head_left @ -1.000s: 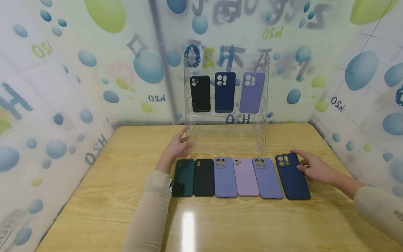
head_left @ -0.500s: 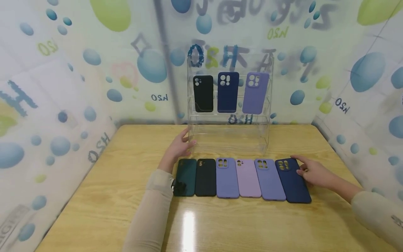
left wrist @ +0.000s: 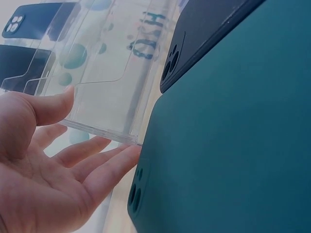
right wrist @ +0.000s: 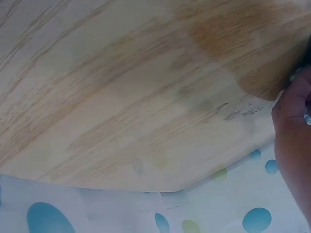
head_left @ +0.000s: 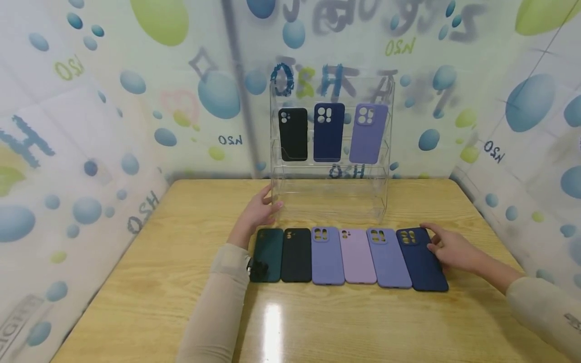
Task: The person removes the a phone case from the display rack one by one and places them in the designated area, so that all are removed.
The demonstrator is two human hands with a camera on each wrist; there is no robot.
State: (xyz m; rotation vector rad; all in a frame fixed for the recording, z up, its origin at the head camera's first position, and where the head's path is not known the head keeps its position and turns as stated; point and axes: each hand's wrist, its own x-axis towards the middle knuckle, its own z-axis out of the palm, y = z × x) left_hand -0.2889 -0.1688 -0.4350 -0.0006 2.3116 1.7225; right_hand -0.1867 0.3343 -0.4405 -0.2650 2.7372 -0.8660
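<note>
My left hand (head_left: 257, 209) is at the left side of the clear acrylic display stand (head_left: 330, 201). In the left wrist view its thumb is by the stand's front and its spread, nearly straight fingers (left wrist: 109, 174) touch the side. My right hand (head_left: 456, 248) pinches the upper right edge of a navy phone case (head_left: 423, 264), which lies at the right end of a row. Leftward from it come a purple case (head_left: 391, 262), a pink case (head_left: 358, 259), another purple case (head_left: 328, 261), a black case (head_left: 296, 259) and a dark green case (head_left: 268, 249).
Upright on the stand's upper tier are a black case (head_left: 292, 138), a navy case (head_left: 329, 138) and a purple case (head_left: 366, 141). The row lies just in front of the stand on the wooden table (head_left: 345, 322). Patterned walls (head_left: 199, 146) enclose the table's back and sides.
The navy case in my right hand has come nearer to the purple case beside it and tilts more in line with it. My left hand stays at the stand. The view has shifted slightly.
</note>
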